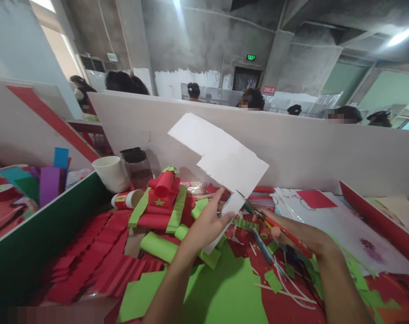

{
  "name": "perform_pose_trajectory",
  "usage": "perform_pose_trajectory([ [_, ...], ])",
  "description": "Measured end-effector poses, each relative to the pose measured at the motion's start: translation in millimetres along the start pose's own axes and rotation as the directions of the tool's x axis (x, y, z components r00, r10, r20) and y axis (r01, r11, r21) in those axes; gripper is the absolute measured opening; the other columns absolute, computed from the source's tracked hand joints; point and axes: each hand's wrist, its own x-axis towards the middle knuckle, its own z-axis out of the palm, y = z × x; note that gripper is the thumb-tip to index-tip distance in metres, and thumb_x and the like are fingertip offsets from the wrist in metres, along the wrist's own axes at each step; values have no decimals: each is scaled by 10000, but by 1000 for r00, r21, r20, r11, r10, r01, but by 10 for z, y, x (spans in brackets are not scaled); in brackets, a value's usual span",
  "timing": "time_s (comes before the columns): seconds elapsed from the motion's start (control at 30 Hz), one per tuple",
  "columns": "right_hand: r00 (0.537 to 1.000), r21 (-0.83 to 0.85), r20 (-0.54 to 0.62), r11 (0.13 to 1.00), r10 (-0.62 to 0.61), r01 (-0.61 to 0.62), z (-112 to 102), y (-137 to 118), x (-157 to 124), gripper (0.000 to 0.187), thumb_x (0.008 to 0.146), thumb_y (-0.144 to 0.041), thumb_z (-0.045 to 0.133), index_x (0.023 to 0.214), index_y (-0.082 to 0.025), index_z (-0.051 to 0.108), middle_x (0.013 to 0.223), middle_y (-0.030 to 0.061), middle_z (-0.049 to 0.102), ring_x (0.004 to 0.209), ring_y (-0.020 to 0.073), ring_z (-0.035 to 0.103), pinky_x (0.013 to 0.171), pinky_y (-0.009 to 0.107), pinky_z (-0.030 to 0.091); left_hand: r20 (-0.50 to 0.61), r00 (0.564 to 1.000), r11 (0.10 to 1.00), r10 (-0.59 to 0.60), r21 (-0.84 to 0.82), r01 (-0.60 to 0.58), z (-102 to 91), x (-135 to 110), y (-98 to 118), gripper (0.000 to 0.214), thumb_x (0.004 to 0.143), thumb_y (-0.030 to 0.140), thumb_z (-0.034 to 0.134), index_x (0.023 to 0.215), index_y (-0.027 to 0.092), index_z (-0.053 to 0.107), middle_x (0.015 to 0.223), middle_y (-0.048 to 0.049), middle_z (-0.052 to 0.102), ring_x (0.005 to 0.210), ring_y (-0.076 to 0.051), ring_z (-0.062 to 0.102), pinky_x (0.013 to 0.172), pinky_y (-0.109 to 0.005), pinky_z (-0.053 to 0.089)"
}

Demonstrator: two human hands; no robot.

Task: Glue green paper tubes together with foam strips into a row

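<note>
My left hand pinches the lower corner of a large white sheet of paper and holds it tilted up over the desk. My right hand grips red-handled scissors; their open blades meet the sheet's lower right edge. Below both hands lie green paper pieces and red paper scraps.
A red and green paper-roll model with a star stands behind my left hand. A white paper cup, a dark-lidded jar and stacked red strips lie left. White partitions wall the desk; several people sit beyond.
</note>
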Motion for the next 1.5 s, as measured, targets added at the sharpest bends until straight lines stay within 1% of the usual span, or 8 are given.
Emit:
perform_pose_trajectory([
  [0.13, 990, 93, 74, 989, -119, 111, -44, -61, 20, 620, 912, -644, 313, 1321, -190, 426, 809, 49, 561, 673, 186, 493, 641, 320, 448, 46, 999, 999, 10, 43, -12, 57, -2, 31, 744, 876, 344, 554, 1505, 217, 178, 1459, -125, 423, 1209, -270, 530, 998, -403, 452],
  [0.33, 998, 128, 53, 991, -42, 35, 10, 11, 35, 416, 934, -580, 347, 1059, -226, 527, 768, 29, 520, 639, 175, 459, 577, 308, 406, 69, 998, 999, -8, -40, 11, 96, 16, 8, 728, 867, 292, 554, 1496, 237, 192, 1322, -115, 563, 1013, -252, 634, 865, -402, 525],
  [0.5, 998, 163, 40, 986, -48, 41, 41, 27, 31, 306, 942, -523, 383, 941, -239, 496, 757, 16, 544, 640, 170, 486, 605, 309, 408, -8, 1000, 1000, 10, 30, -10, 103, 4, 53, 694, 849, 286, 580, 1470, 218, 277, 1377, -124, 517, 1174, -288, 544, 925, -406, 495],
  [0.7, 997, 80, 54, 995, -58, 54, 8, -88, 26, 288, 933, -514, 416, 983, -239, 484, 702, -10, 454, 609, 157, 415, 569, 296, 365, 12, 1000, 998, -11, 54, 11, 70, -10, 94, 691, 861, 295, 571, 1473, 215, 260, 1378, -121, 517, 1207, -286, 527, 948, -403, 486],
  [0.87, 994, 124, 55, 989, -94, 86, 14, -68, 28, 278, 927, -490, 441, 1032, -237, 493, 734, -2, 503, 626, 156, 458, 574, 294, 380, 29, 1000, 999, 4, 49, -6, 53, -12, 69, 696, 868, 309, 570, 1475, 205, 245, 1422, -120, 472, 1250, -280, 496, 980, -393, 472],
  [1.13, 999, 174, -1, 984, -33, 33, 59, -6, 53, 274, 954, -482, 378, 872, -234, 462, 669, -18, 483, 581, 142, 427, 548, 284, 362, 22, 1000, 999, 4, 51, -6, 58, -9, 78, 696, 868, 297, 570, 1478, 206, 247, 1348, -123, 542, 1292, -301, 450, 979, -425, 475],
  [1.3, 998, 128, -3, 990, -63, 63, 50, -79, 77, 263, 908, -495, 480, 881, -234, 488, 676, -28, 469, 576, 135, 399, 541, 275, 347, 19, 1000, 997, 9, 75, -10, 41, -13, 76, 688, 874, 311, 563, 1476, 196, 251, 1282, -125, 581, 1217, -285, 516, 993, -430, 458],
  [1.5, 997, 130, -70, 990, -36, 44, 119, -98, 129, 264, 922, -492, 444, 851, -242, 486, 657, -28, 483, 563, 136, 384, 497, 260, 319, 25, 999, 997, -22, 71, 20, 7, -17, 63, 705, 871, 320, 567, 1478, 187, 236, 1187, -122, 620, 1037, -257, 612, 927, -430, 490],
])
